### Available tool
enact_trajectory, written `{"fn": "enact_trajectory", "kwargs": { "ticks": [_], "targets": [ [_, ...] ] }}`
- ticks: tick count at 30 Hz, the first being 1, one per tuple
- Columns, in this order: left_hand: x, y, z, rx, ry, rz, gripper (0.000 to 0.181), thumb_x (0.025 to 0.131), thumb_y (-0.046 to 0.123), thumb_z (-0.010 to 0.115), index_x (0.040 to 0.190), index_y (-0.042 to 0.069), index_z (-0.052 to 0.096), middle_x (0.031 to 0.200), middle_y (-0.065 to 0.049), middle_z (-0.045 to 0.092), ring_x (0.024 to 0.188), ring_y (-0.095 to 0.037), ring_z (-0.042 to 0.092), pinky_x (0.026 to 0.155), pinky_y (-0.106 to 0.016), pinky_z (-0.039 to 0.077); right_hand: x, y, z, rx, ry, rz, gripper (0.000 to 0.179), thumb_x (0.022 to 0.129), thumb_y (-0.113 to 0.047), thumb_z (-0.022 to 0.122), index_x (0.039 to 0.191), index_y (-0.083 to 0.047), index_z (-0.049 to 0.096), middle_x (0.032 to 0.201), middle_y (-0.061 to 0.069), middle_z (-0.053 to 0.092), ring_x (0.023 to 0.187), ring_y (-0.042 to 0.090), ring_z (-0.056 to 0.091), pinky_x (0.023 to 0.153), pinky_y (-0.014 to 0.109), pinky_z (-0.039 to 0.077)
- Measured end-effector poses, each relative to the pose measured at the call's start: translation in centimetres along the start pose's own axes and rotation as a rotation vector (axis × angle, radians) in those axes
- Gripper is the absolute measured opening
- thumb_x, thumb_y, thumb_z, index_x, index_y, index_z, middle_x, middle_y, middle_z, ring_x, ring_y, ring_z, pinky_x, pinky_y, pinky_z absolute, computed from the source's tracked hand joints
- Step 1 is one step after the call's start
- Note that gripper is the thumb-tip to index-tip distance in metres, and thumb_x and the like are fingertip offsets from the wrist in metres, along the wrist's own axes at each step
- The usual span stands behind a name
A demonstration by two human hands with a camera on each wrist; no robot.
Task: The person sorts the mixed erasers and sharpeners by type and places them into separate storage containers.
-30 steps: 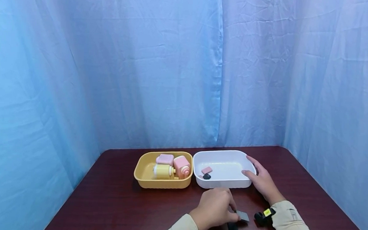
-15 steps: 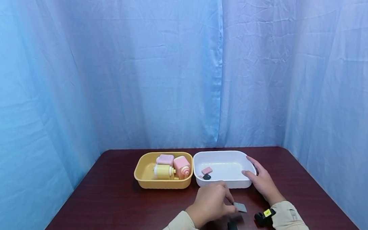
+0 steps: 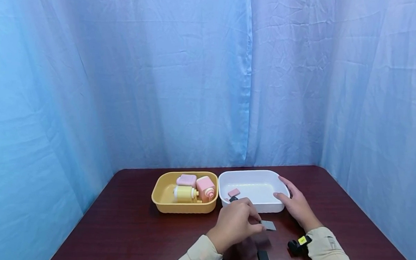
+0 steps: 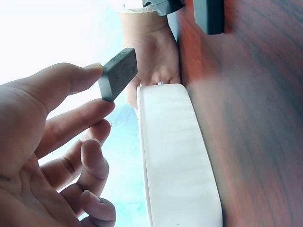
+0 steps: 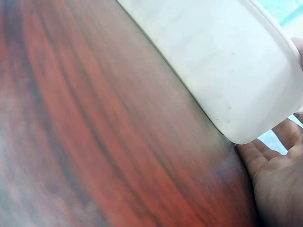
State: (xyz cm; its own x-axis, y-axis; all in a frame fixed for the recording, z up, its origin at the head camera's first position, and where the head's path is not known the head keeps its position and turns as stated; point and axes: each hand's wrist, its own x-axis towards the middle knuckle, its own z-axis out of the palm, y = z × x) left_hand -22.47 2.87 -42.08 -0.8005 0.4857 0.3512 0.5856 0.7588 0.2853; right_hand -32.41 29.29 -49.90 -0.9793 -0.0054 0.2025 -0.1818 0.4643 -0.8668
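Note:
My left hand pinches a small, flat grey rectangular block between thumb and fingertips, above the table in front of the white tray. Close up in the left wrist view the block looks dark grey, and the other fingers are loosely curled. At the tray's right end, my right hand grips the rim, thumb over the edge and fingers along the outside. Inside the tray, at its left, lie a pink block and a black piece partly hidden by my left hand.
A yellow tray stands against the white tray's left side. It holds a yellow bottle, a pink bottle and a lilac item. A black block lies at the table's front. Blue curtains surround the table.
My left hand has lifted the grey block from near the black block and carried it forward and slightly left. My right hand and both trays have stayed in place.

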Motion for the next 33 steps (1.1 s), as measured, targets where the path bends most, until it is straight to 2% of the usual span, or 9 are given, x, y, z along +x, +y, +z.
{"fn": "enact_trajectory", "kwargs": {
  "ticks": [7,17,21,27,33],
  "targets": [
    [0.2,-0.4,-0.3,-0.045,0.043,-0.036,0.019,0.08,0.053,0.086,0.089,0.036,0.084,0.088,0.023,0.063,0.08,0.007,0.058,0.064,-0.015,0.047,-0.1,-0.2,0.0,-0.018,0.005,0.005,0.075,0.102,-0.034,0.065,0.165,-0.021,0.027,0.169,0.017,0.027,0.15,0.039,0.033,0.113,0.06,0.037],
    [0.6,-1.4,-0.6,-0.086,0.12,-0.063,0.02,0.078,0.05,0.088,0.085,0.032,0.085,0.088,0.019,0.064,0.08,0.004,0.056,0.062,-0.015,0.046,-0.3,-0.8,-0.1,-0.004,0.005,-0.001,0.074,0.103,-0.03,0.064,0.165,-0.015,0.027,0.167,0.021,0.03,0.146,0.04,0.039,0.112,0.056,0.04],
    [0.7,-2.0,-0.5,-0.123,0.148,-0.085,0.02,0.078,0.048,0.088,0.084,0.029,0.085,0.088,0.017,0.064,0.076,0.002,0.058,0.063,-0.015,0.047,-0.3,-0.7,0.0,0.009,0.005,-0.003,0.074,0.102,-0.03,0.065,0.165,-0.014,0.028,0.168,0.02,0.028,0.148,0.041,0.036,0.114,0.059,0.037],
    [0.7,-2.6,-0.5,-0.14,0.2,-0.082,0.018,0.079,0.044,0.088,0.084,0.028,0.085,0.089,0.016,0.064,0.08,0.0,0.06,0.066,-0.014,0.046,-0.2,-0.7,0.0,0.014,0.003,-0.001,0.074,0.102,-0.029,0.065,0.165,-0.015,0.028,0.169,0.02,0.026,0.15,0.041,0.032,0.116,0.061,0.034],
    [0.8,-3.1,-0.5,-0.178,0.219,-0.104,0.017,0.081,0.042,0.088,0.088,0.027,0.085,0.09,0.014,0.065,0.08,-0.004,0.061,0.064,-0.014,0.045,-0.2,-0.7,-0.1,0.01,-0.003,0.008,0.075,0.102,-0.029,0.065,0.165,-0.016,0.027,0.169,0.02,0.025,0.152,0.041,0.028,0.118,0.063,0.031]
  ]
}}
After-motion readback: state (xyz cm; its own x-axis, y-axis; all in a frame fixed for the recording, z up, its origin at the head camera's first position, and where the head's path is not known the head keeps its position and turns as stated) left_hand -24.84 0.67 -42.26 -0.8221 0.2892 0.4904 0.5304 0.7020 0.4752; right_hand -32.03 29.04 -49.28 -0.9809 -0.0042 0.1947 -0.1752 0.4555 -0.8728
